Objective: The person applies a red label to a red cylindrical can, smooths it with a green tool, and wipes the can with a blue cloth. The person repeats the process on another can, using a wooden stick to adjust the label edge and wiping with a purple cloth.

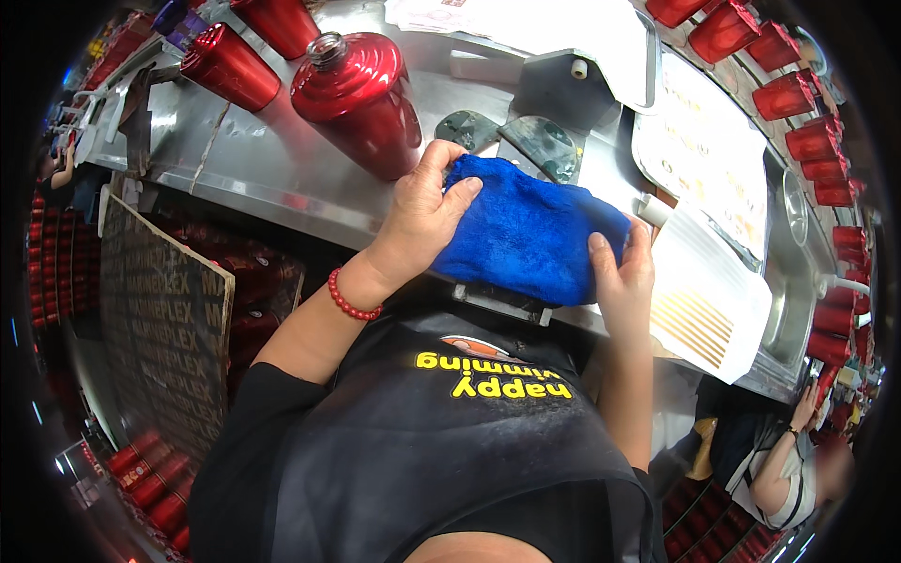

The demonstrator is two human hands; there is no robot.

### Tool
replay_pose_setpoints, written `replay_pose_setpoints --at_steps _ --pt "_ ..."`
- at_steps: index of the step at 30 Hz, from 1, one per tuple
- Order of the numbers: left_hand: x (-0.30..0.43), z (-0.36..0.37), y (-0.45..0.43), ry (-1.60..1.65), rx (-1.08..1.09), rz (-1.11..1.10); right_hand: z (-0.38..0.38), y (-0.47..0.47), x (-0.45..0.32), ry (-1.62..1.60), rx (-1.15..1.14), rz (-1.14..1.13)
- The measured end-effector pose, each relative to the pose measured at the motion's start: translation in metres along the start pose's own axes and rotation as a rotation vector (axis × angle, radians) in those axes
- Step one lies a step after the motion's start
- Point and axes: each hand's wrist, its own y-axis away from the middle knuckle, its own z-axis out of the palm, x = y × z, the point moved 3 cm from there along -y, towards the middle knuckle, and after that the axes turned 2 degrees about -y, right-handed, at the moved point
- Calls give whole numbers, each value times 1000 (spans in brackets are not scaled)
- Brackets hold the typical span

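Observation:
Both hands hold a folded blue cloth (524, 229) stretched between them above the near edge of the metal table. My left hand (429, 204), with a red bead bracelet on its wrist, grips the cloth's left end, thumb on top. At the cloth's right end, my right hand (626, 264) pinches the corner between thumb and fingers. A glossy red bottle (359, 105) with a clear neck stands just beyond my left hand. Behind the cloth lie dark, wet-looking round plates (542, 144) beside a dark metal fixture (566, 91).
More red bottles (232, 67) stand at the table's far left. To the right are white printed sheets (704, 148), a white slotted panel (711, 302) and a metal sink (788, 317). A wooden board (165, 317) leans below left. Another person (781, 457) is at the lower right.

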Motion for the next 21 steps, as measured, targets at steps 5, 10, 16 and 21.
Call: replay_pose_setpoints --at_steps 5,10,16,21 --pt "-3 4 -8 -159 1 7 4 0 -5 197 21 -50" --pt "2 -3 -9 -292 15 -17 -4 0 -12 330 -1 22" --pt "0 -1 -1 -181 -2 -15 0 -4 8 23 -75 44" --pt "21 -5 4 -520 53 196 -4 6 -14 233 -25 16"
